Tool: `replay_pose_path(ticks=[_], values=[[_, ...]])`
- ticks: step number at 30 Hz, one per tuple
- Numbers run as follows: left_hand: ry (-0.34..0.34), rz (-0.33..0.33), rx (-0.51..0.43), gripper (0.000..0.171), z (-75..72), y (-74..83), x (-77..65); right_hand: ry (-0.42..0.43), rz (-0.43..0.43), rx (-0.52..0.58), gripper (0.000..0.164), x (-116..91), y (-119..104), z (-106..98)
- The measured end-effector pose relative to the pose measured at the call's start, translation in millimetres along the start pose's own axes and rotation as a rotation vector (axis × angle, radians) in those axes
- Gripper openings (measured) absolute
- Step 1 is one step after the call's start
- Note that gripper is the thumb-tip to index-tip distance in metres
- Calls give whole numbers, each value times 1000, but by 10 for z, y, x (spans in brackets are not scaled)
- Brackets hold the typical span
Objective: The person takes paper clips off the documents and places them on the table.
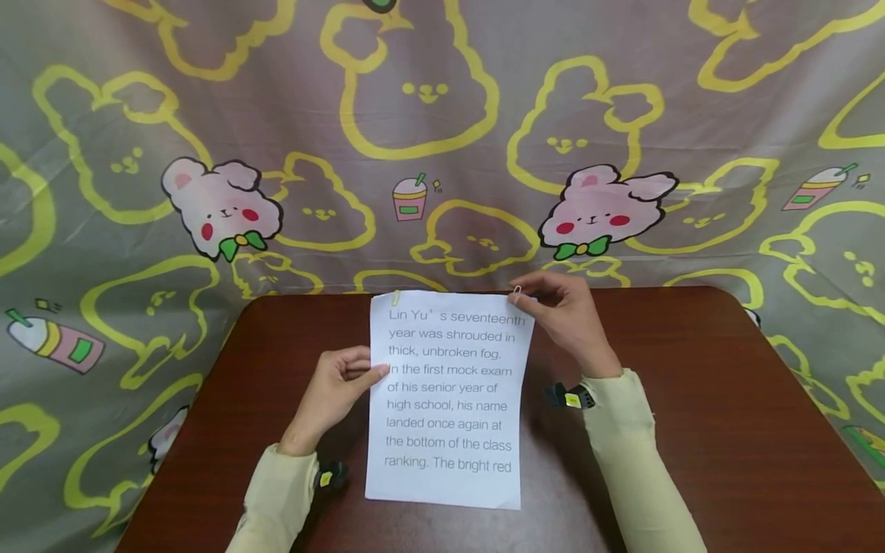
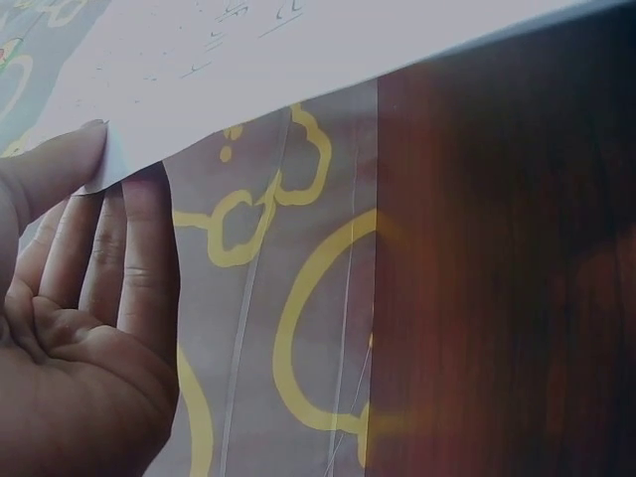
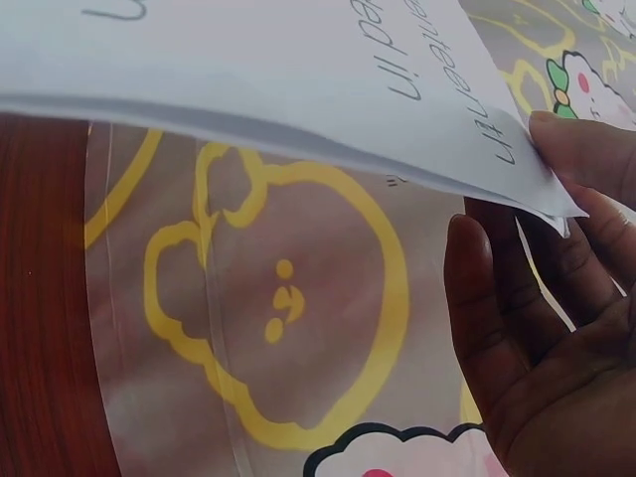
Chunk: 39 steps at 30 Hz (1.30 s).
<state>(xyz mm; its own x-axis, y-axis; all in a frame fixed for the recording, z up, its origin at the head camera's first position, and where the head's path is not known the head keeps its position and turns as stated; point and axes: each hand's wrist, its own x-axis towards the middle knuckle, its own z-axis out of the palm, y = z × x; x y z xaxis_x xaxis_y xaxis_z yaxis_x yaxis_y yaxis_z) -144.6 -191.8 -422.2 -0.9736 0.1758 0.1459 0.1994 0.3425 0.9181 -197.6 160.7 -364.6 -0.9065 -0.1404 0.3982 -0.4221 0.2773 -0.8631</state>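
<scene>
A few printed paper sheets (image 1: 449, 484) are held upright in the head view, with large black text facing me. My left hand (image 1: 339, 388) pinches their left edge, thumb in front and fingers behind; the left wrist view shows this hand (image 2: 89, 328) too. At the top right corner my right hand (image 1: 570, 311) pinches a small pale paper clip (image 1: 517, 290) against the sheets. In the right wrist view the right hand's (image 3: 566, 328) thumb lies over the corner, and the clip is not visible there. A yellow paper clip (image 1: 396, 297) sits on the top left edge.
A dark reddish-brown wooden table (image 1: 207, 430) lies below the sheets. Behind its far edge hangs a grey curtain (image 1: 290, 115) with yellow bear outlines and pink rabbit heads. Small black devices with yellow labels are on both wrists, such as the right wrist device (image 1: 570, 397).
</scene>
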Motion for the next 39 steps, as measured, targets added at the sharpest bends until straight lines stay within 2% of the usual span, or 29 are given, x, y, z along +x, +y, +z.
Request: replay_pose_path(ticks=[14,29,39], values=[[1,-17,-6,19,14,-17,-9,14,48,-28,21,-5,28,-92],[10,4,-10,21,-12,-16,-6,63,18,-47,19,0,72,-230],[24,2,-10,20,-42,-5,-4,71,49,-84,24,-3,138,-321]])
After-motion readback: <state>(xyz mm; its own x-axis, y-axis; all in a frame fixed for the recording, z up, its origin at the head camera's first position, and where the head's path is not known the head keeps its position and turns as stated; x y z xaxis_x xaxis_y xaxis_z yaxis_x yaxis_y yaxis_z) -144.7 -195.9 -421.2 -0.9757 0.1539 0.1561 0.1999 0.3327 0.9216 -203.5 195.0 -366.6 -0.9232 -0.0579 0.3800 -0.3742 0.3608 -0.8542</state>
